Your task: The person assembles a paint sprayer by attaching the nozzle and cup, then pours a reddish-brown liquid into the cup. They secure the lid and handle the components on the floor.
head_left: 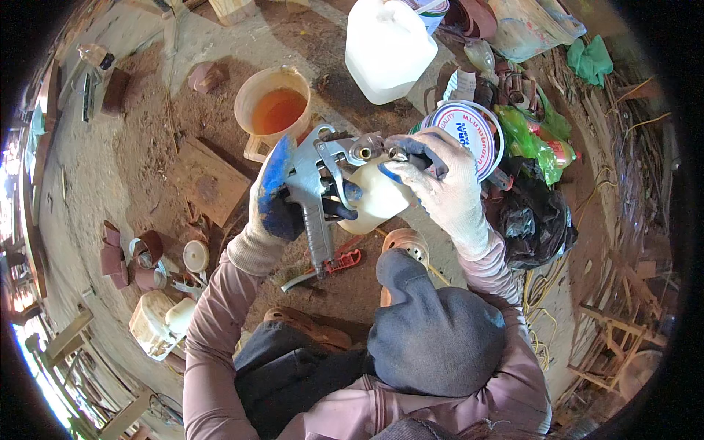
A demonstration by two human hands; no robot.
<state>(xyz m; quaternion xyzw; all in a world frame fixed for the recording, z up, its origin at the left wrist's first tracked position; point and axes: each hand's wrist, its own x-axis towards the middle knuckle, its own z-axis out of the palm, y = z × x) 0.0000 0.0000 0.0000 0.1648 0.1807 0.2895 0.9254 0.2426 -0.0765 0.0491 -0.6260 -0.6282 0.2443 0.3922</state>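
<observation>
A grey metal spray gun (314,192) is held up in front of me, its handle pointing down toward my lap. My left hand (273,199), in a white glove with a blue-coated palm, is closed around it. Close to the gun's brass-coloured threaded opening (364,153), my right hand (449,183) pinches a small metal fitting (397,154) between gloved thumb and finger. The fitting is apart from that opening, though its exact shape is partly hidden by the fingers. Just behind and below the gun shows a pale rounded plastic container (378,199); whether it joins the gun I cannot tell.
A pail with orange-brown liquid (281,110) stands ahead left, a white jug (389,51) ahead. To the right are a lidded paint can (469,136) and a black plastic bag (535,220). A red-handled tool (343,262) lies on the floor near my feet.
</observation>
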